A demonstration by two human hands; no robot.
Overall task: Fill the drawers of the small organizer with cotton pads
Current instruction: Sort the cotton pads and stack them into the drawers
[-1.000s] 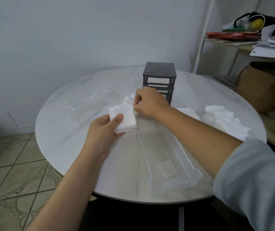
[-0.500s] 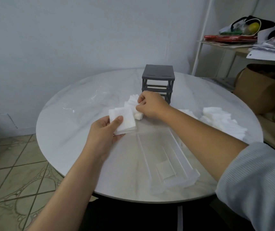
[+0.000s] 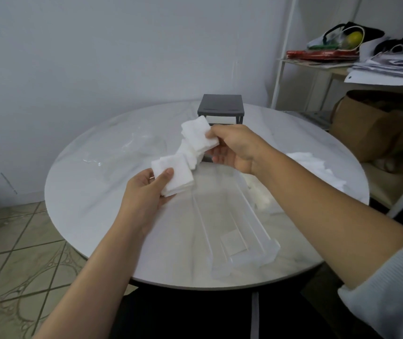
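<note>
Cotton pads (image 3: 195,145) stretch between left hand (image 3: 144,192) and right hand (image 3: 234,148).

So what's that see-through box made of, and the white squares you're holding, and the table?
The see-through drawer looks like clear hard plastic: the table shows through its glossy walls. The white squares look like soft cotton, matte with fuzzy edges. The table top looks like polished marble or an imitation: grey veins, a sheen.

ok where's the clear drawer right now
In the head view the clear drawer lies on the table near its front edge, right of centre, with loose cotton pads to its right and the dark organizer frame behind it.
</note>
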